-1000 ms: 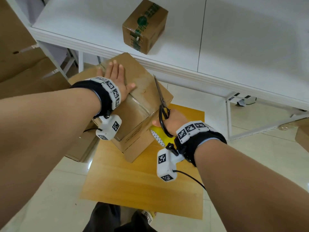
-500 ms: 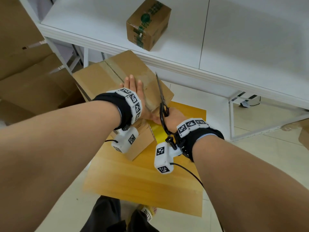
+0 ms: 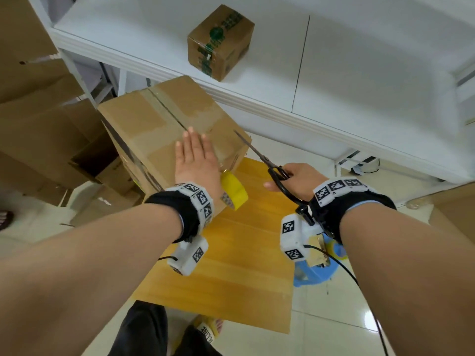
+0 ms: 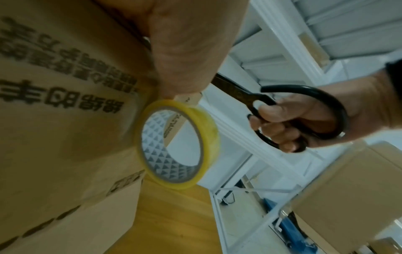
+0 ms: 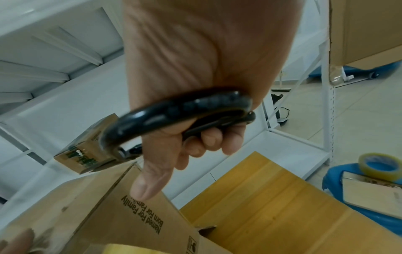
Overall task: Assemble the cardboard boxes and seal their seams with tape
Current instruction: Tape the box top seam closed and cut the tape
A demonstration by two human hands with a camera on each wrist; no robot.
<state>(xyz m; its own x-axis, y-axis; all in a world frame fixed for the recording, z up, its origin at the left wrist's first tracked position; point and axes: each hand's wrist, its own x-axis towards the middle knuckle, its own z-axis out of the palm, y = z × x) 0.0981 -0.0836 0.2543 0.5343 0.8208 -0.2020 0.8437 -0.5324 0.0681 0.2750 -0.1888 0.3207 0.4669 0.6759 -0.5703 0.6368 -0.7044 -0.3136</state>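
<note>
A large cardboard box [image 3: 144, 124] stands on a yellow wooden board [image 3: 231, 265], with clear tape along its top seam. My left hand [image 3: 194, 155] lies flat on the box top near its right edge, fingers straight. A yellow tape roll [image 3: 234, 192] hangs beside the box just under that hand's heel, apparently by a strip of clear tape. The left wrist view shows the tape roll [image 4: 178, 144] against the printed box side [image 4: 54, 120]. My right hand [image 3: 290, 179] grips black scissors [image 3: 259, 156] to the right of the box. Their blades are together, pointing up-left at the box corner.
A small sealed box [image 3: 221, 42] with green tape sits on the white shelf [image 3: 334, 86] behind. Flattened cardboard [image 3: 38, 124] piles up at the left. A blue stool [image 3: 316, 273] at the right carries another tape roll [image 5: 383, 165]. Feet in sandals are below.
My left hand slid across the box top from the far left to the near right edge. My right hand drew the scissors away to the right. The tape roll now hangs in view.
</note>
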